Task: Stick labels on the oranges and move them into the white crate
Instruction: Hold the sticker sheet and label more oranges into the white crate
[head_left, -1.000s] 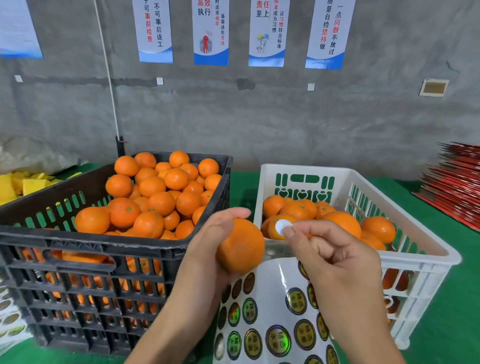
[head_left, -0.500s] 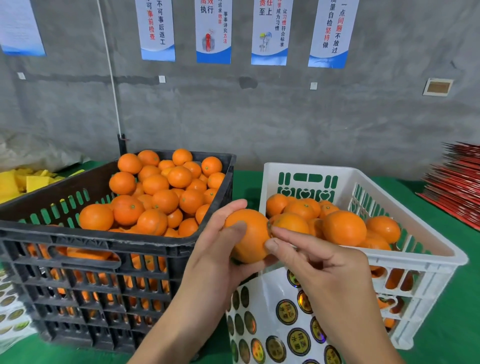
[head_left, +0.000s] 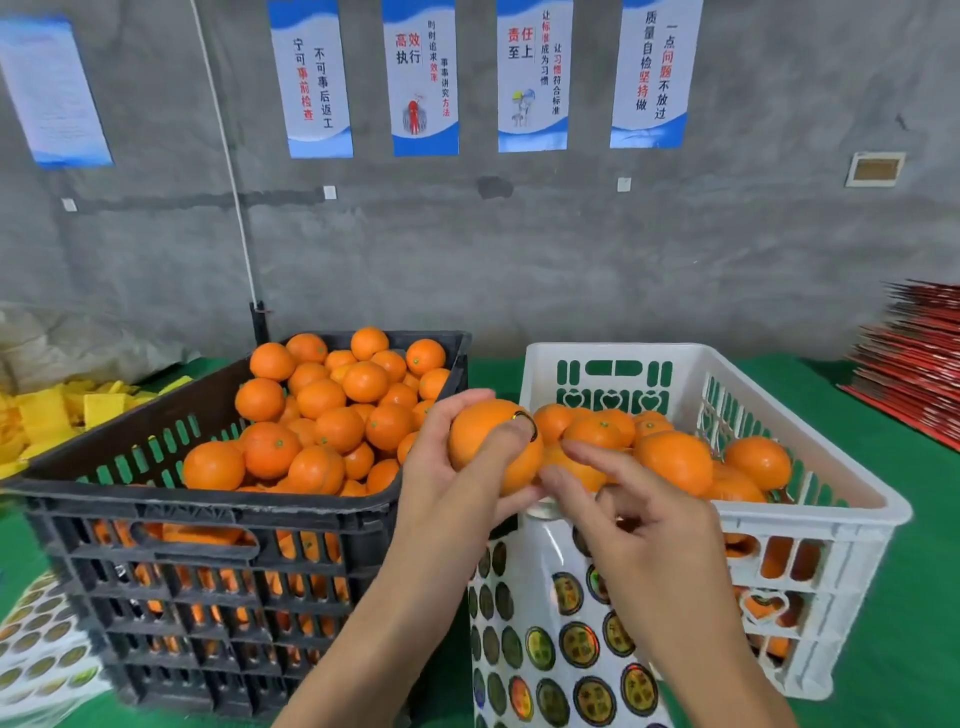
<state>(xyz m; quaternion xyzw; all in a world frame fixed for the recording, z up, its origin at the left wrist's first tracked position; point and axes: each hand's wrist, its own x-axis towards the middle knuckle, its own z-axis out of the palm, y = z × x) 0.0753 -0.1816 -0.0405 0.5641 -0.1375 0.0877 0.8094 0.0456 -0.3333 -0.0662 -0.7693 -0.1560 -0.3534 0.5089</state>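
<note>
Left hand (head_left: 441, 467) grips an orange (head_left: 488, 441) between the black crate (head_left: 208, 519) and white crate (head_left: 810, 525), thumb pressing its label (head_left: 525, 422); right hand (head_left: 649, 545) hovers beside it, fingers loose, holding nothing

Chinese slogan posters along the top of the frame.
Four blue-and-white wall posters (head_left: 423, 78) carry readable characters: 宁可事前检查 不可事后返工, then 高效执行, then 责任至上, then 一点问题不放过; the round labels (head_left: 576, 644) at lower centre are too blurred to read.
</note>
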